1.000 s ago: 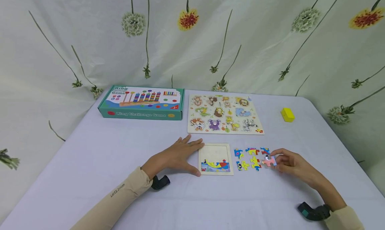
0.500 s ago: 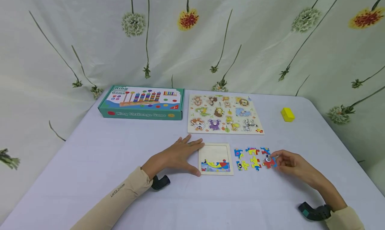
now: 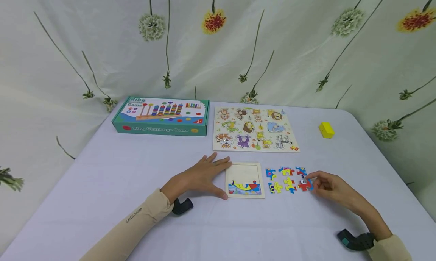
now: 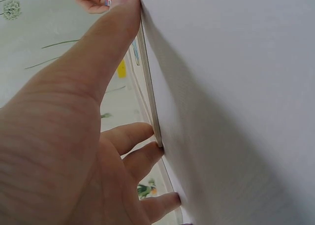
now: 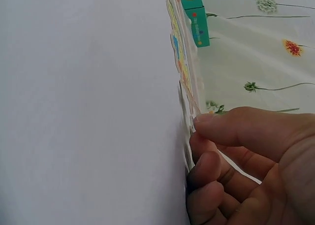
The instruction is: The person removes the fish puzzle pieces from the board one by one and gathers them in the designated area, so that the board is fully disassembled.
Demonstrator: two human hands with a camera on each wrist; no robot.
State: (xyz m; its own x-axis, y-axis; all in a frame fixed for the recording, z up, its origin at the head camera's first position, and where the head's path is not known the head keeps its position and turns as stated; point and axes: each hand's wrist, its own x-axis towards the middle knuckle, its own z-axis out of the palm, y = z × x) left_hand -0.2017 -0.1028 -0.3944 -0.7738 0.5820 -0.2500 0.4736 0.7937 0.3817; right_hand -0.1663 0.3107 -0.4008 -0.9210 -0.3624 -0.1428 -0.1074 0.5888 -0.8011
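Observation:
My left hand (image 3: 201, 178) is spread, with thumb and fingertips at the left edge of a small wooden puzzle tray (image 3: 262, 177). The tray's lower strip shows fitted pieces (image 3: 243, 188) of a blue and yellow picture. To its right my right hand (image 3: 332, 187) pinches a red and blue puzzle piece (image 3: 303, 186) with an eye drawn on it. The right wrist view shows thumb and forefinger at the thin edge of that piece (image 5: 190, 98), low over the cloth. Several loose puzzle pieces (image 3: 289, 184) lie in two rows between tray and right hand.
An animal peg puzzle board (image 3: 235, 133) lies behind the tray. A green Ring Challenge Game box (image 3: 160, 129) stands at the back left, and a yellow block (image 3: 326, 130) at the back right. White cloth covers the table (image 3: 136, 170); a flower-printed curtain (image 3: 218, 56) hangs behind.
The piece in my right hand has gone from a pale, glaring tilt to showing its red face, almost in place. My left hand has stayed at the tray.

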